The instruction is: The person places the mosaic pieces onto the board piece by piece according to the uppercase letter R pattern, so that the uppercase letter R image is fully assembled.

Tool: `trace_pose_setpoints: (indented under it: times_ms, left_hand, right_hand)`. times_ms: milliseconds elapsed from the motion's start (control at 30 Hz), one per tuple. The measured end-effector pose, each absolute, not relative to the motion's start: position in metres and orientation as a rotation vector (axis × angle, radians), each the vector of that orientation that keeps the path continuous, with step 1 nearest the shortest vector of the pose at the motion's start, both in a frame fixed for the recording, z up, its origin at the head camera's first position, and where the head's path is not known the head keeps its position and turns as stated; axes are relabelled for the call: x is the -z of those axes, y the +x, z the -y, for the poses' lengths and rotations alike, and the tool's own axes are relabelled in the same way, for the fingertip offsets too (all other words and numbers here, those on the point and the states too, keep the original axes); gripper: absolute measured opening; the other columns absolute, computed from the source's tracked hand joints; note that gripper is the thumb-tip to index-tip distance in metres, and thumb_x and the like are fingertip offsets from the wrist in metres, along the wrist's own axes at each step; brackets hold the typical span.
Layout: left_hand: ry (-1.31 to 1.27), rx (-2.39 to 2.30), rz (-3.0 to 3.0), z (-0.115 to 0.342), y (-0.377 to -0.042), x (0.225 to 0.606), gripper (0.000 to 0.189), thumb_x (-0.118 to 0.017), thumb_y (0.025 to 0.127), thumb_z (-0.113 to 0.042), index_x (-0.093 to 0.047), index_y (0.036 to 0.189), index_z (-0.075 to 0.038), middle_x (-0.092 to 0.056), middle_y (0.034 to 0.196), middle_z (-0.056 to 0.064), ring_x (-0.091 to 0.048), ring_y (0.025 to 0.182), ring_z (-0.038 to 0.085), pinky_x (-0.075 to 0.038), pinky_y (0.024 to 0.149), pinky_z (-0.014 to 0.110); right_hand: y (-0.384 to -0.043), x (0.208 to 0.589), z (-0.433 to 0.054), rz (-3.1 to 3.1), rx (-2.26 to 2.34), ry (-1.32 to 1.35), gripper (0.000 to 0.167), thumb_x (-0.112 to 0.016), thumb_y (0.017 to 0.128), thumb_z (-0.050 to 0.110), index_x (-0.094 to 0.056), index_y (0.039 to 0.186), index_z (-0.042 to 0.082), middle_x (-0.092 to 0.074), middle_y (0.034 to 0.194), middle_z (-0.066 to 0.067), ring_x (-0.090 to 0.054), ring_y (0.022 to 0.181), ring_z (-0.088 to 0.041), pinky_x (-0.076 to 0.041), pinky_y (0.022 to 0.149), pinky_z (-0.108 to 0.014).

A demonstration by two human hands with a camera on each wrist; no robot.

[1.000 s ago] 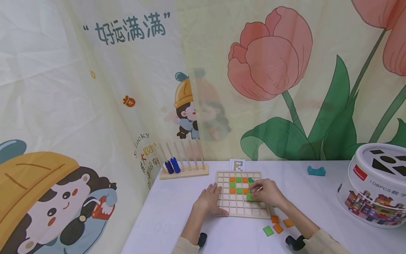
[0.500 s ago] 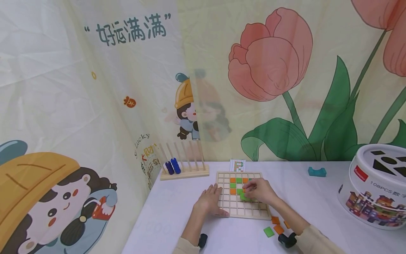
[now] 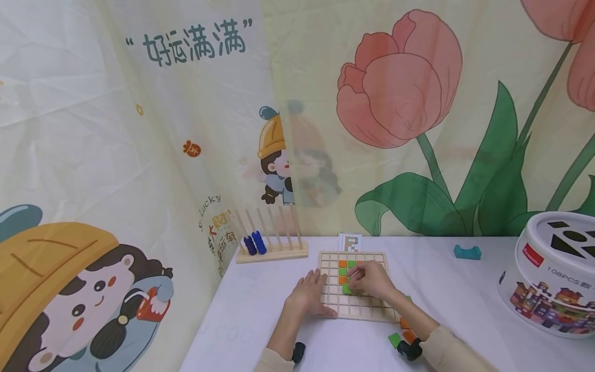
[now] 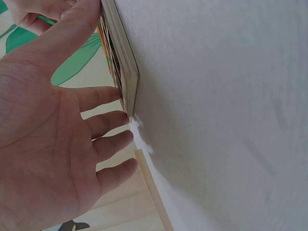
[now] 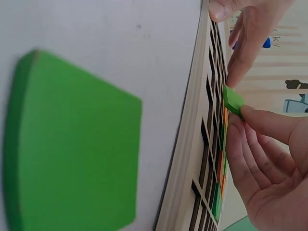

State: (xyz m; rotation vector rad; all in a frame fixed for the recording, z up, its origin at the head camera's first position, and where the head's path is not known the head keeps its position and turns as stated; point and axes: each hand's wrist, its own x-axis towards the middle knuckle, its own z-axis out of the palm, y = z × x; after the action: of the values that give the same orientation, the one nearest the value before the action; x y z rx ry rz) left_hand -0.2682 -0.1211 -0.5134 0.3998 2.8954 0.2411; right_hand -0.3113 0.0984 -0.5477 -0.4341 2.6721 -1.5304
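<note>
My right hand (image 3: 372, 281) pinches a green square tile (image 5: 233, 100) between thumb and fingertips, close over the gridded wooden board (image 3: 353, 311). In the right wrist view the tile is tilted above the grid. Orange tiles (image 3: 343, 264) and green tiles (image 3: 351, 264) sit in the upper middle cells, some of them hidden behind the right hand. My left hand (image 3: 304, 295) rests along the board's left side, fingers extended, thumb at the near edge. In the left wrist view, fingertips of the left hand (image 4: 53, 130) touch the board's rim (image 4: 126, 67).
Loose green (image 3: 394, 340) and orange tiles (image 3: 405, 323) lie right of the board, partly behind the right forearm. A patterned card (image 3: 350, 242) lies behind the board. A peg rack (image 3: 274, 253) with blue beads, a teal block (image 3: 467, 252) and a white tub (image 3: 553, 279) stand around.
My right hand has carried the green tile leftward across the board, from the right of the tile pattern to below its left side. The left hand has stayed in place.
</note>
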Motion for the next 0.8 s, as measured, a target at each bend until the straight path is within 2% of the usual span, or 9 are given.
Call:
trace_pose_setpoints:
  times_ms: [233, 800]
  left_hand:
    - [0.414, -0.230, -2.895, 0.121, -0.268, 0.517, 0.108, -0.088, 0.074, -0.060, -0.044, 0.158, -0.007, -0.035, 0.167, 0.015, -0.031, 0.155, 0.032, -0.031, 0.125, 0.050]
    - [0.425, -0.194, -2.908, 0.123, -0.268, 0.514, 0.108, -0.087, 0.075, -0.062, -0.044, 0.158, -0.007, -0.035, 0.167, 0.015, -0.031, 0.155, 0.033, -0.031, 0.125, 0.050]
  right_hand:
    - [-0.311, 0.550, -0.089, -2.708, 1.501, -0.423, 0.018, -0.088, 0.078, 0.000, -0.077, 0.091, 0.007, -0.070, 0.074, 0.004, -0.065, 0.068, -0.013, -0.054, 0.056, -0.027]
    - [-0.311, 0.546, -0.078, -2.761, 1.400, -0.441, 0.016, -0.086, 0.080, -0.003, -0.076, 0.088, 0.007, -0.068, 0.072, 0.005, -0.064, 0.068, -0.011, -0.055, 0.061, -0.024]
